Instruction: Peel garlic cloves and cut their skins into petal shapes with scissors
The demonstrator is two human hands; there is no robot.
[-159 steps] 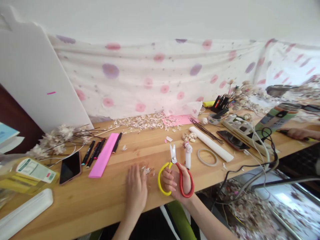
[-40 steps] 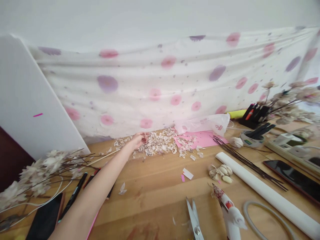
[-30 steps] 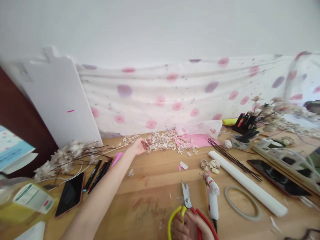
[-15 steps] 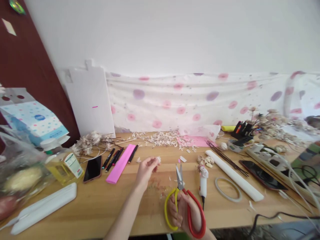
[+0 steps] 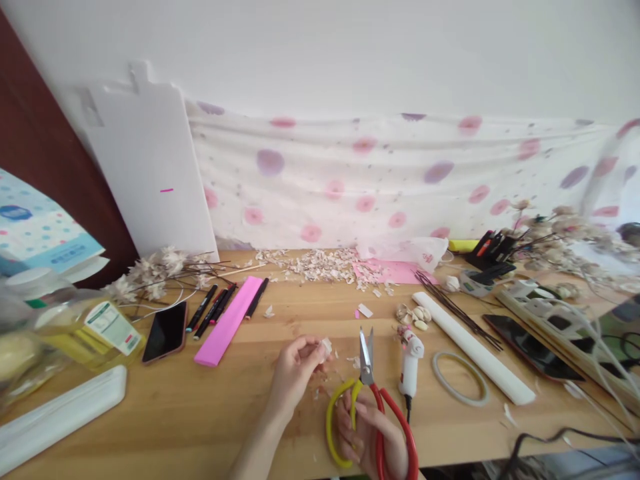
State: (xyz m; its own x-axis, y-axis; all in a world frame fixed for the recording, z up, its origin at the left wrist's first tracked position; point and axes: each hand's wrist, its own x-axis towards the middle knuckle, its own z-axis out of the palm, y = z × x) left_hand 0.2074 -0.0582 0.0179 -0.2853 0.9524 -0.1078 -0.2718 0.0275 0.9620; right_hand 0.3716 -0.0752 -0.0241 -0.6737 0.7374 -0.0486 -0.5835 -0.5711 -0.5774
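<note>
My left hand (image 5: 295, 370) pinches a small whitish petal-like piece (image 5: 327, 347) between thumb and fingertips, just above the table. In my right hand (image 5: 367, 427) is a pair of scissors (image 5: 367, 373) with one yellow and one red handle loop; the fingers pass through the loops. The blades point away from me and stand a little apart, to the right of the pinched piece. Small pale scraps (image 5: 356, 362) lie on the wood near the blades. Right of the scissors rests a white glue gun (image 5: 409, 370) with a black cord.
A heap of pale shavings (image 5: 325, 265) lies at the back by a pink sheet (image 5: 390, 271). Left are a pink paper roll (image 5: 233, 323), markers (image 5: 207, 313) and a phone (image 5: 166, 331). Right are a white roll (image 5: 475, 350), a tape ring (image 5: 460, 378), dark stems (image 5: 455, 310) and a power strip (image 5: 560, 323).
My left hand with the pale piece has come lower and nearer to the scissors. The blades stand slightly wider apart. The whole view has tilted and shifted.
</note>
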